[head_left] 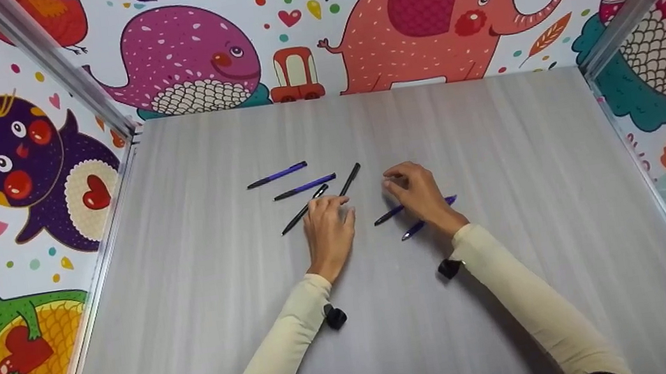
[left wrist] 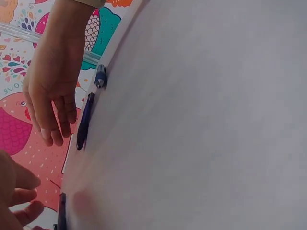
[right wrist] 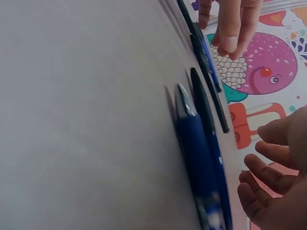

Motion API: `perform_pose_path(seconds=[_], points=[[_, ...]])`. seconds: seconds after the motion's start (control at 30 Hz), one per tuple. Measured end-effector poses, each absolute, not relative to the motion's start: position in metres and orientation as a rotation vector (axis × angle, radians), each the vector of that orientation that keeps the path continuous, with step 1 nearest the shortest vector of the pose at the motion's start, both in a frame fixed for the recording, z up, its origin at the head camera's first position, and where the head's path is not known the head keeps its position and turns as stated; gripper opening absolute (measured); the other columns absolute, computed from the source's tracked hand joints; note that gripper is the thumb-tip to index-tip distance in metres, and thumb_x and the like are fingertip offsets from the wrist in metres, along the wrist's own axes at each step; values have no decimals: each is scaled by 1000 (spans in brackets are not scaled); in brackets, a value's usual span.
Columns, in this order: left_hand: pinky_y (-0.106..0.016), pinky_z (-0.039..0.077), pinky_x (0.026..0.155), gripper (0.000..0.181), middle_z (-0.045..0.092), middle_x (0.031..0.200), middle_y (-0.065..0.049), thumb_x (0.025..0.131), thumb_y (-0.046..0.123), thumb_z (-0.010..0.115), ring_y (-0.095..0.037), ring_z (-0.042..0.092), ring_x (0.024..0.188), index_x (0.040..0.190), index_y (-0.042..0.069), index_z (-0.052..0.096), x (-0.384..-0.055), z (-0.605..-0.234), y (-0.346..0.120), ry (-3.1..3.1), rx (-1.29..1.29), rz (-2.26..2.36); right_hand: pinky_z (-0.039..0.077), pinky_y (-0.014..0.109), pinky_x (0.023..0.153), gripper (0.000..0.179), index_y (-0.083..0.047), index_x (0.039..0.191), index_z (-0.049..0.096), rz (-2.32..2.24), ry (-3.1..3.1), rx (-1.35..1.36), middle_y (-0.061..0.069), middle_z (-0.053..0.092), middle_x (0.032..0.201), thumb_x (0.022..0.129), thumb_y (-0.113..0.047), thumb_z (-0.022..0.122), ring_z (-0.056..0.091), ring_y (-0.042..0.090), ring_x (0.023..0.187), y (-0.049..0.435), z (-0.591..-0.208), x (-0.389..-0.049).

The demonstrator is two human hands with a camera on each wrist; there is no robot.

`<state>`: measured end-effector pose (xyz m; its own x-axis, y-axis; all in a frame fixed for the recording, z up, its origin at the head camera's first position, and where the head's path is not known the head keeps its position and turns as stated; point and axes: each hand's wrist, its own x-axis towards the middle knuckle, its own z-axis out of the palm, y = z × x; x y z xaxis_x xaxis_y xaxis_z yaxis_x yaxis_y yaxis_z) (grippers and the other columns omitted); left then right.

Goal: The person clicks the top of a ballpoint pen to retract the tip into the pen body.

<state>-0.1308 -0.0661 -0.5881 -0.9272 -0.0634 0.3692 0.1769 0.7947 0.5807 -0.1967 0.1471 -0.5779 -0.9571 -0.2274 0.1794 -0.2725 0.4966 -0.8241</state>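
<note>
In the middle, your left hand (head_left: 330, 232) hides bits of two black pens (head_left: 350, 179), and your right hand (head_left: 422, 193) hides bits of two blue pens (head_left: 414, 230). Two more blue pens (head_left: 277, 175) show whole, left of the frame's middle. That makes six on the counter (head_left: 201, 359): two black, four blue. Each grip is loose.

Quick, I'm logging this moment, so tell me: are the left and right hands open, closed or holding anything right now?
Left hand: open, fingers relaxed, holding nothing.
Right hand: open, fingers loosely bent, holding nothing.
</note>
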Motion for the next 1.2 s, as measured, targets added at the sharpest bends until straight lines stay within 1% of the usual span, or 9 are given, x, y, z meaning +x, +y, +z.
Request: perform_pose_path(seconds=[0.1, 0.23, 0.43, 0.63, 0.8, 0.97, 1.07, 1.2], points=[[-51, 49, 99, 19, 75, 117, -6, 98, 17, 85, -30, 60, 123, 115, 9, 82, -133, -591, -70, -2620, -67, -859, 54, 53, 104, 24, 7, 126, 75, 1494, -2675, 450, 22, 74, 124, 105, -4, 73, 69, 37, 117, 137, -581, -201], [-54, 45, 109, 20, 72, 119, -8, 97, 16, 86, -33, 56, 128, 115, 7, 81, -136, -594, -73, -2613, -55, -831, 54, 52, 106, 26, 8, 128, 74, 1487, -2676, 441, 22, 73, 126, 105, -6, 73, 68, 37, 120, 124, -583, -205], [-59, 38, 118, 26, 68, 125, -12, 96, 18, 86, -38, 52, 137, 116, 4, 79, -141, -601, -78, -2627, -104, -737, 49, 55, 107, 28, 8, 126, 75, 1440, -2676, 385, 24, 72, 126, 104, -8, 75, 65, 41, 120, 108, -587, -216], [-60, 36, 120, 25, 66, 134, -17, 98, 20, 85, -41, 49, 141, 116, 3, 79, -146, -607, -82, -2652, -118, -682, 46, 55, 111, 40, 9, 138, 69, 1344, -2769, 367, 28, 64, 135, 103, -9, 76, 57, 44, 129, 95, -589, -225], [-61, 35, 122, 21, 65, 138, -18, 99, 19, 83, -42, 48, 144, 113, 4, 82, -147, -609, -84, -2655, -118, -706, 41, 57, 114, 45, 7, 143, 66, 1231, -2834, 398, 28, 58, 138, 103, -11, 76, 50, 45, 133, 91, -591, -227], [-60, 36, 121, 14, 67, 135, -16, 101, 15, 80, -41, 49, 142, 110, 4, 82, -147, -608, -84, -2646, -115, -727, 39, 56, 113, 44, 5, 144, 67, 1199, -2871, 427, 26, 57, 139, 104, -13, 75, 49, 43, 133, 92, -591, -226], [-60, 36, 121, 13, 68, 133, -14, 101, 13, 79, -40, 50, 141, 109, 3, 82, -146, -605, -82, -2650, -113, -722, 41, 55, 113, 42, 7, 142, 67, 1253, -2857, 434, 26, 59, 137, 105, -11, 74, 49, 43, 133, 94, -589, -226], [-60, 37, 120, 12, 71, 128, -12, 101, 13, 79, -38, 52, 138, 109, 4, 82, -144, -600, -78, -2639, -141, -726, 45, 54, 111, 37, 10, 138, 67, 1363, -2783, 409, 26, 64, 133, 105, -7, 72, 54, 42, 129, 100, -586, -224]])
